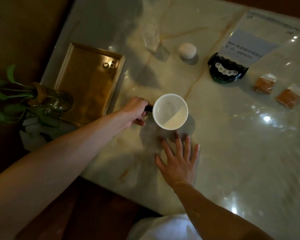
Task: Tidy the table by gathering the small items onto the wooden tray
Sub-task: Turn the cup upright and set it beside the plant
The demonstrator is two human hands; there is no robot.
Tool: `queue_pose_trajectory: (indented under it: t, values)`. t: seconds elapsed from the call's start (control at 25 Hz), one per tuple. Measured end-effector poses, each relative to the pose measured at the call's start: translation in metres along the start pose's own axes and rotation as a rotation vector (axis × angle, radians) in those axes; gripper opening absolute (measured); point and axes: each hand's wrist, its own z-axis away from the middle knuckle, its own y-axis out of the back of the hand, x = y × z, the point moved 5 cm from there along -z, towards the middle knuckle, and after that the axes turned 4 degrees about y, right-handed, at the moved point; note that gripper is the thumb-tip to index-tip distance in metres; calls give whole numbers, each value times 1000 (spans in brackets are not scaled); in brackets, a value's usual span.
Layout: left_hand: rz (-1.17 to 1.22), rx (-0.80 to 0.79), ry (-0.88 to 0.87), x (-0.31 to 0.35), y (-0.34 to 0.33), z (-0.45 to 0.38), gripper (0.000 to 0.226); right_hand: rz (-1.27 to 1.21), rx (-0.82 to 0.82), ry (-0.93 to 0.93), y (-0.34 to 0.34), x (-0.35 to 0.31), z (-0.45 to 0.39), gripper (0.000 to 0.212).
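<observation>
Two hands: I see my left hand (137, 110) gripping the mug's dark handle, my right hand (178, 159) flat, fingers spread on the glossy marble surface (232, 144).
Mug (170, 111): round, white inside, just right of the rectangular wooden tray (89, 80).

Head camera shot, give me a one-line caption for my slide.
Left hand grips the white mug by its handle beside the wooden tray; right hand rests flat on the marble table.
</observation>
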Motion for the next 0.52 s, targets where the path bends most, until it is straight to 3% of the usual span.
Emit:
queue_pose_trajectory:
  t: [0.16,0.52]
  values:
    - [-94,63,-28,0,3,-5,19,-2,12,4,0,0,0,68]
    - [38,127,1,-18,4,-19,23,-31,29,24,-2,0,1,66]
